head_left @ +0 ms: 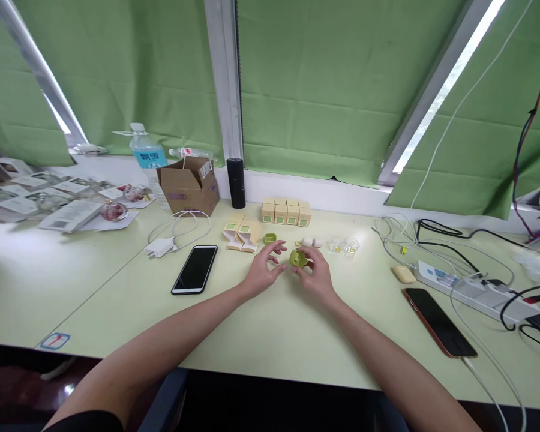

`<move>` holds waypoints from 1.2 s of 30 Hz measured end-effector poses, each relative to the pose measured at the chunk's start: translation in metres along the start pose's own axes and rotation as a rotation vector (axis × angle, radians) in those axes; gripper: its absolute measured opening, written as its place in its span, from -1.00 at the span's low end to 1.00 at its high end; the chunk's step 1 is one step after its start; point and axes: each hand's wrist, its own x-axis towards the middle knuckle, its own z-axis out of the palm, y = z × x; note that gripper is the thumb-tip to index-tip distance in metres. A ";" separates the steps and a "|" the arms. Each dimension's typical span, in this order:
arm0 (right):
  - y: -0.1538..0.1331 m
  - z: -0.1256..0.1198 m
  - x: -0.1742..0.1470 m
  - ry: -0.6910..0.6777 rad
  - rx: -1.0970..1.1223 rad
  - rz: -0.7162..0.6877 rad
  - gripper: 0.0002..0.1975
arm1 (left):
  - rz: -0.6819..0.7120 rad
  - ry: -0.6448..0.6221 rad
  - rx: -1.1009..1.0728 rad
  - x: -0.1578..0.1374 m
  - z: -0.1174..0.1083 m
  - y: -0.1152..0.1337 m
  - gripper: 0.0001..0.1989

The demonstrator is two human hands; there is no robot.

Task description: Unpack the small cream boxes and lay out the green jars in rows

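Note:
In my right hand point(315, 271) I hold a small olive-green cup-like piece point(297, 258), pinched between thumb and fingers. My left hand point(263, 271) is just left of it, fingers apart and holding nothing. A second green piece point(270, 238) sits on the table behind my left hand. Two opened cardboard boxes point(242, 233) lie to its left. Several small closed boxes point(287, 211) stand in a group at the back. Right of them, near my right fingers, are small white rounded pieces point(312, 242) and clear plastic cups point(344, 245) with something yellowish inside.
A black phone point(195, 270) and a white charger point(161, 246) lie on the left. Behind them stand a brown carton point(189, 187), a water bottle point(148, 157) and a black cylinder point(236, 183). On the right are a power strip point(472, 291), tangled cables and another phone point(439, 322).

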 end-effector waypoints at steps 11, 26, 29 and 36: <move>0.002 0.000 -0.003 -0.080 -0.268 -0.203 -0.65 | -0.066 -0.081 0.135 0.001 0.003 0.001 -0.59; -0.003 -0.005 -0.005 0.094 -0.628 -0.511 -0.83 | 0.245 -0.116 0.324 -0.003 0.004 -0.004 -0.66; -0.004 -0.004 -0.005 0.092 -0.646 -0.527 -0.79 | 0.258 -0.138 0.333 -0.003 0.003 -0.003 -0.66; -0.005 -0.003 -0.006 0.029 -0.622 -0.448 -0.74 | 0.220 -0.161 0.344 -0.003 0.003 0.002 -0.65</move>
